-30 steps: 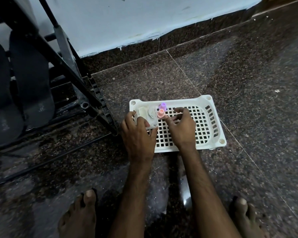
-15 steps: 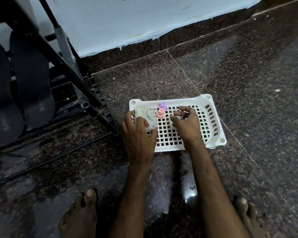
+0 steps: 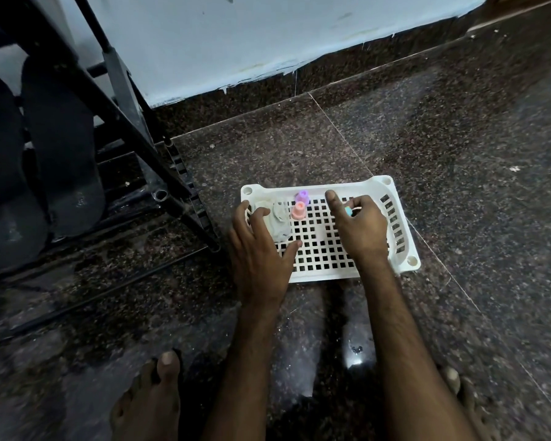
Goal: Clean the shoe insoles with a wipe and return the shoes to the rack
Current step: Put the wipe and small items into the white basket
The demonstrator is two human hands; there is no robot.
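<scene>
A white perforated basket sits on the dark floor in front of me. At the basket's left end my left hand grips a pale grey wipe packet. My right hand is inside the basket with its fingers curled, pinching a small teal-tipped item; what that item is I cannot tell. Two dark shoes stand on the black metal rack at the left, soles facing me.
A small pink bottle and a purple one stand in the basket between my hands. My bare feet rest on the speckled stone floor at the bottom. A pale wall with a dark skirting runs behind.
My right hand slid to the right, away from the pink bottle, and a teal-tipped item now shows between its fingers. My left hand stayed on the packet.
</scene>
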